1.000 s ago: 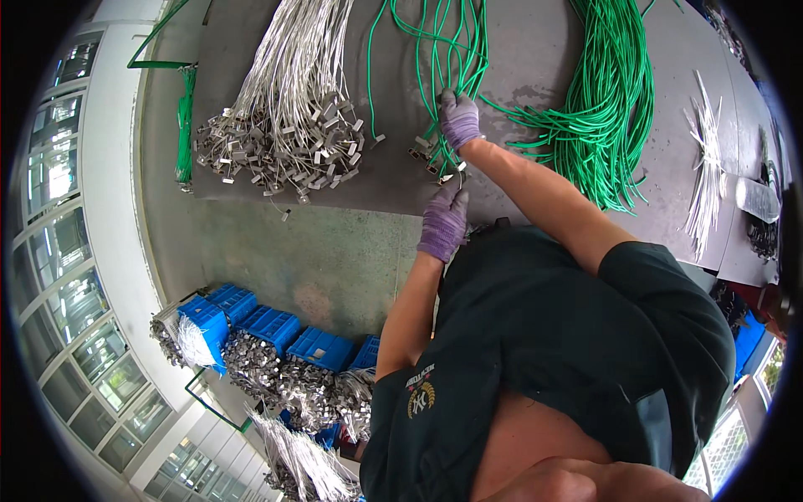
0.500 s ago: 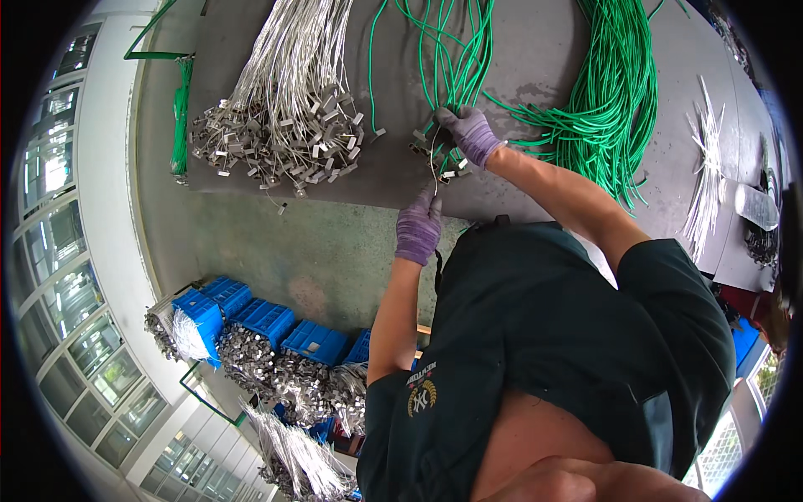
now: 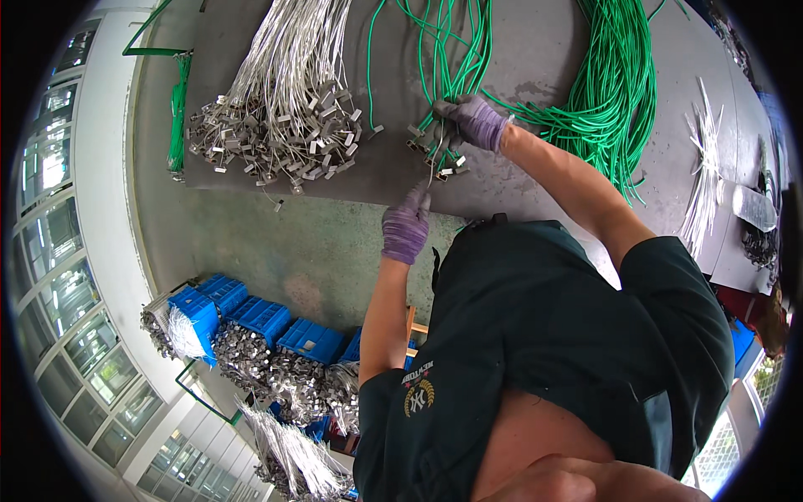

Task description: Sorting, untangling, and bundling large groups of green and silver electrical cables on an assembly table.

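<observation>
In its purple and grey glove, my left hand (image 3: 406, 227) is closed at the table's near edge, pinching the lower end of a thin pale wire (image 3: 432, 173). Farther up, my right hand (image 3: 475, 123), gloved alike, is closed at the wire's upper part, beside the lower ends of a loose bunch of green cables (image 3: 458, 63). Its fingertips partly hide what lies between them. Small metal clips (image 3: 452, 170) sit at the cable ends just below the right hand. One stray green cable (image 3: 370, 75) ends in a similar clip to the left.
Left on the grey table (image 3: 535, 50) lies a heap of silvery wires with metal clips (image 3: 288, 138). A thick green cable bundle (image 3: 623, 92) lies right, white strips (image 3: 705, 167) farther right beside a clear plastic container (image 3: 754, 207). Blue crates (image 3: 311, 338) and metal parts stand behind, lower left.
My left hand has moved slightly left and down with the wire end. My right hand has shifted a little, its fingers now lower around the wire's upper part.
</observation>
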{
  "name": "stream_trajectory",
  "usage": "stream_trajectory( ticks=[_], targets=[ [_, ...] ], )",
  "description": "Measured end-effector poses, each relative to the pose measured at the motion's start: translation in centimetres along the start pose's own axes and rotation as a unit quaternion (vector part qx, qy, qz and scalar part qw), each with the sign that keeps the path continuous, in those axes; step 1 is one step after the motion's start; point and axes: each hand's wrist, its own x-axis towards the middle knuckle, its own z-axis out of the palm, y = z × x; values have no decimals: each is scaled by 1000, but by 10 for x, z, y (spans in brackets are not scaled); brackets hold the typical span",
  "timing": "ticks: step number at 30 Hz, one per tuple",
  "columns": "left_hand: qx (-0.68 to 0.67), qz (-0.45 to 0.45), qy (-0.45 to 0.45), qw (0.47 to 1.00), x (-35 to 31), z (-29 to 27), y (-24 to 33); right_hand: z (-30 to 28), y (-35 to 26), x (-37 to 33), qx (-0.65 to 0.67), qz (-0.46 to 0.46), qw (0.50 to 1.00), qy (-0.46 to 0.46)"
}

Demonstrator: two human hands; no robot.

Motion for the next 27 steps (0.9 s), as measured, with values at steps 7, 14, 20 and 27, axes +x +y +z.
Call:
stream_trajectory(
  ticks=[7,14,20,27],
  targets=[
    [-125,22,63,990,2,7,-2,26,6,-28,4,-9,1000,-11],
    [-273,-77,3,959,-1,8,-3,27,-17,-38,-182,-16,983,-17],
    [-433,-258,-95,859,-2,-9,14,12,12,-14,-379,-191,905,27],
    [-444,-309,17,841,-14,2,19,10,7,-7,-83,-32,996,-7]
  ],
)
